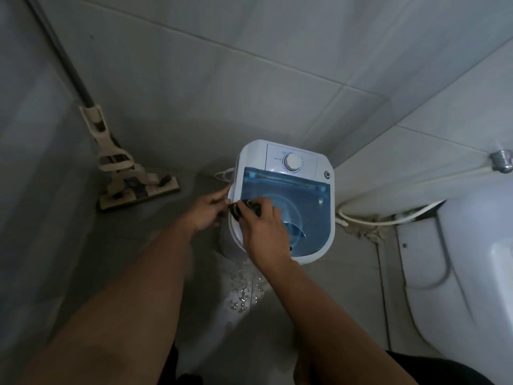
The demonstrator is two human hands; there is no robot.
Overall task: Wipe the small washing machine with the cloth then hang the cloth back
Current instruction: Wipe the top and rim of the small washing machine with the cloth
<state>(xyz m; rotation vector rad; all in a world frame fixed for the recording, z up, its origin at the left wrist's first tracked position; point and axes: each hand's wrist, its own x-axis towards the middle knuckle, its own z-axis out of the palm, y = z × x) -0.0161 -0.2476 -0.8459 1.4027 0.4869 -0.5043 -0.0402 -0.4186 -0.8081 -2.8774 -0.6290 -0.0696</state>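
Nearest to the camera, two bare forearms are reaching forward and down over a wet floor point(244, 295) where drops are shining. The right hand point(263, 229) is closing on a small dark cloth point(244, 208) and is pressing it on the left front rim of the washer point(319, 254). The left hand point(206, 211) is sitting just beside it at the washer's left edge, with its fingers narrow and pinching the cloth's end, as far as I can tell.

The cloth is looking soft, light and probably damp, so I think it is bunching easily; a full palm grip is suiting it better than fingertips. The washer is looking like light plastic with a smooth blue lid point(305, 195), so it is maybe sliding when pushed.

Most of the cloth is hiding under the right hand, and its real size is unclear. Farther off, a mop point(133, 184) is leaning on the wall. No hook or rail for hanging is showing.
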